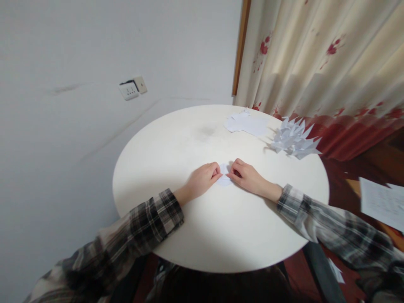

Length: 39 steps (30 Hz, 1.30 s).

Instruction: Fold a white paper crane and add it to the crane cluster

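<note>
Between my two hands lies a small piece of white paper [224, 180], near the middle of the round table. My left hand [204, 176] is closed, its thumb and fingertips pinching the paper's left edge. From the other side, my right hand [248, 176] pinches the right edge with thumb and curled fingers. The paper looks flat or partly folded; its exact shape is hard to make out under the fingers.
The white round table [202, 231] stands against a pale wall. A cluster of folded paper cranes [293, 139] sits at its right edge, with loose white paper [248, 124] at the back. Printed sheets [381, 202] lie off to the right, beyond the table. Patterned curtains [315, 54] hang behind.
</note>
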Available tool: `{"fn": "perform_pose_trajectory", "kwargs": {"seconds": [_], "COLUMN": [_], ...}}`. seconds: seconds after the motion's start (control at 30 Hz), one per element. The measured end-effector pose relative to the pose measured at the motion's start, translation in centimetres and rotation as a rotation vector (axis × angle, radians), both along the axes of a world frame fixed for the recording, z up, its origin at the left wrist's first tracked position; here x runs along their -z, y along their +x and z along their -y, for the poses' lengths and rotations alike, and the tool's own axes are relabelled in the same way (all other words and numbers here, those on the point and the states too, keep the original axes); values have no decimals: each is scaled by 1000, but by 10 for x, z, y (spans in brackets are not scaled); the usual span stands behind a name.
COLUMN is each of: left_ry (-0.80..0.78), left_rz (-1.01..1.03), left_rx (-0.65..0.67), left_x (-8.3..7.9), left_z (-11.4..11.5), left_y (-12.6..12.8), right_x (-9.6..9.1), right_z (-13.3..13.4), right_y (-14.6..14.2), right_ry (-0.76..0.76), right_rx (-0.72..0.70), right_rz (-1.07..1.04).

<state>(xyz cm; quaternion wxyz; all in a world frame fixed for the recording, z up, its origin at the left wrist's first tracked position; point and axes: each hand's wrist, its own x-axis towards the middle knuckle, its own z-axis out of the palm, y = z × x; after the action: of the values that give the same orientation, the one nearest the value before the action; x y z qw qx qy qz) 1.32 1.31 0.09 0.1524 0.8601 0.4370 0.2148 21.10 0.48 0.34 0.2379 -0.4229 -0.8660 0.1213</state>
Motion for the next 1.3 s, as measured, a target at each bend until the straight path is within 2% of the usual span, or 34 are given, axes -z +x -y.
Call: {"fn": "perform_pose_trajectory", "kwargs": {"seconds": [0.67,0.8,0.97,1.13,1.3], "left_ry": [-42,37,132,282,329], "left_rz": [-8,-35,-61,-270,-371], "left_rx": [26,54,137,158,226], "left_x": [-6,-3,-2,-3,-1], "left_z": [1,1,3,3,4], "left_y": [1,0,-1,-2,-5], "right_x": [2,3,2,1,3], "right_z": [-5,-5,-5,-7,-13], "right_y": [2,3,2,2,4], "right_ry": [26,36,-35,-111,-246], "right_rx": [-20,-25,-13,-19,-12], "right_rz": [64,64,-29,-88,-182]}}
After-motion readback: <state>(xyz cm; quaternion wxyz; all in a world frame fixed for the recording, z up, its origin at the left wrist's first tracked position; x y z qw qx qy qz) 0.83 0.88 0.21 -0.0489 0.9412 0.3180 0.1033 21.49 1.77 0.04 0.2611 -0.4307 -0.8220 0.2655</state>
